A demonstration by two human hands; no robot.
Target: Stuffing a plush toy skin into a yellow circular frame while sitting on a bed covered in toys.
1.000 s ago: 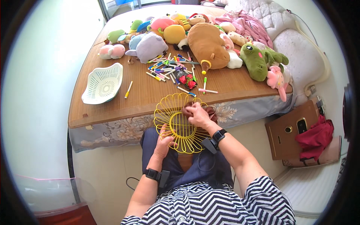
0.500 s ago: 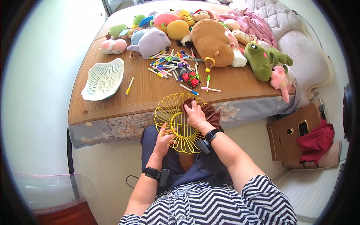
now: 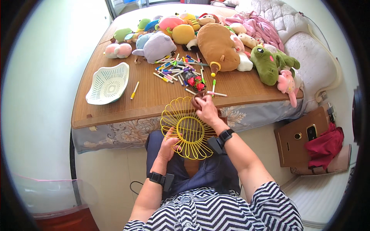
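Observation:
Over my lap, at the bed's near edge, is a yellow wire basket (image 3: pixel 179 122) with petal-like loops around its rim. My left hand (image 3: pixel 168 147) grips its lower left side, the fingers wrapped round the wires. A brown cloth (image 3: pixel 197 101) is bunched in my right hand (image 3: pixel 208 111), at the basket's far right rim. More of this cloth shows behind the right wrist, partly hidden by the hand. Just beyond the right hand lie a bunch of red artificial flowers (image 3: pixel 196 82) and a heap of marker pens (image 3: pixel 175 70).
A white and green plastic basket (image 3: pixel 101 98) stands at the left, with a lone marker (image 3: pixel 134 91) beside it. Plush toys (image 3: pixel 217 46) line the far side of the mat-covered bed (image 3: pixel 144 104). On the floor at right, a brown box (image 3: pixel 287 142) has a red cloth (image 3: pixel 327 148) draped over it.
My right hand has moved slightly away from me and to the right, with the brown cloth still in it. The wire basket has shifted a little right; my left hand keeps its hold.

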